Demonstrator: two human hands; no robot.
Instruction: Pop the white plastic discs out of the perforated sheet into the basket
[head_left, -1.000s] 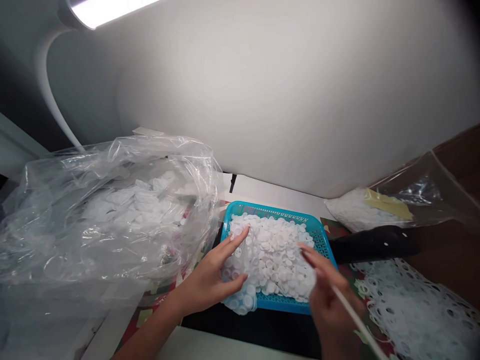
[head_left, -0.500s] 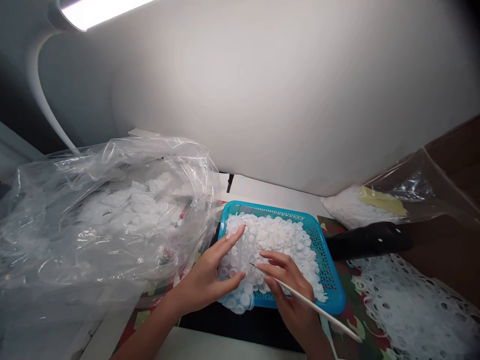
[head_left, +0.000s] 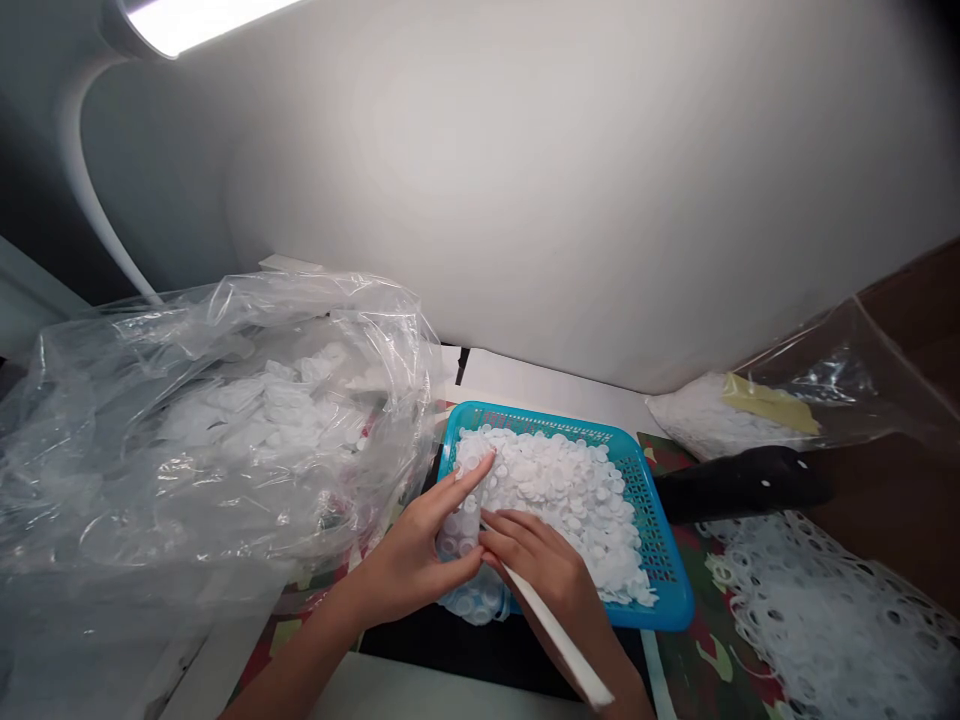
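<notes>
Setting: a pale, curved white wall fills the upper view, with a white gooseneck desk lamp at upper left. On the tabletop, a shallow bright-blue plastic mesh basket sits centrally, heaped with a pile of small round white plastic discs; some discs spill over its near-left rim. Left hand: grip open, fingers spread and pressing flat on the near-left part of the pile, forefinger extended across the discs, nothing held. Right hand: grip closed, fingers curled around a thin white rod, which runs from under the fingertips towards the lower edge of the view. The rod's tip lies among the discs, just beside the left thumb, and the two hands nearly touch. Left of the basket, a large clear plastic bag holds more white discs. To the right lie a black elongated object, a smaller clear bag of white discs with yellow tape, and a white sheet perforated with round holes on a green-and-red patterned cloth.
</notes>
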